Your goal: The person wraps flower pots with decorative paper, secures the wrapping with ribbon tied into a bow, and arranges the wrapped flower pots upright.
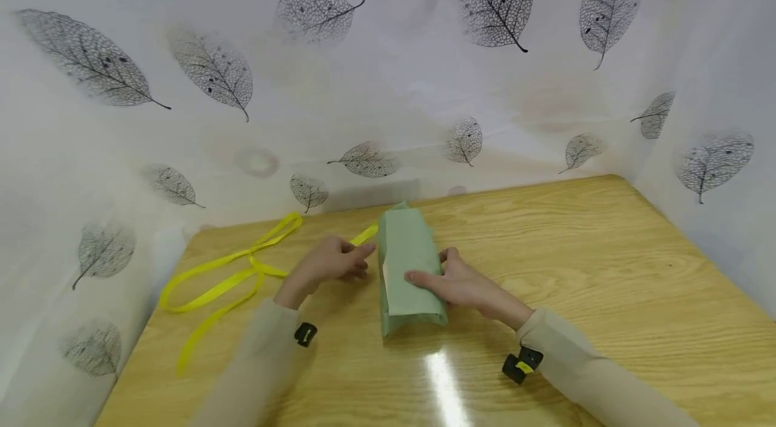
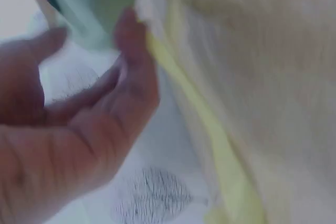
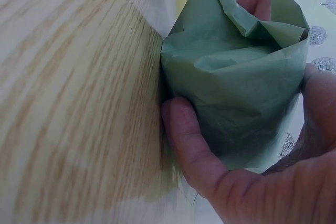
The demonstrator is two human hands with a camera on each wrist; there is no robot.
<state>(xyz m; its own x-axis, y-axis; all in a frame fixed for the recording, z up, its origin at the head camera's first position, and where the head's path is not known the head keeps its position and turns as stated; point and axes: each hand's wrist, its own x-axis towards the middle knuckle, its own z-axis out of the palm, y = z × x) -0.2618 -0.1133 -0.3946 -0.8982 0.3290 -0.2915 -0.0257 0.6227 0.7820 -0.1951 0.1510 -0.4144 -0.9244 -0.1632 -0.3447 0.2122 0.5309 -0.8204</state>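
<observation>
A package wrapped in pale green paper (image 1: 409,258) lies on the wooden table, its near end folded loosely. My right hand (image 1: 463,284) grips it from the right, thumb on top and fingers along the side; the right wrist view shows the crumpled green paper (image 3: 236,87) between thumb and fingers. Just left of the package is my left hand (image 1: 333,262), its fingers loosely bent, with no thing plainly held between them. In the left wrist view a yellow ribbon (image 2: 210,124) runs past the fingertips. Part of that ribbon passes behind or under the package; where exactly is hidden.
The yellow ribbon's loops and loose tail (image 1: 212,292) spread over the left part of the wooden table (image 1: 576,265). Behind and at both sides hangs a white cloth (image 1: 388,97) printed with leaves. Dark camera mounts sit at both wrists.
</observation>
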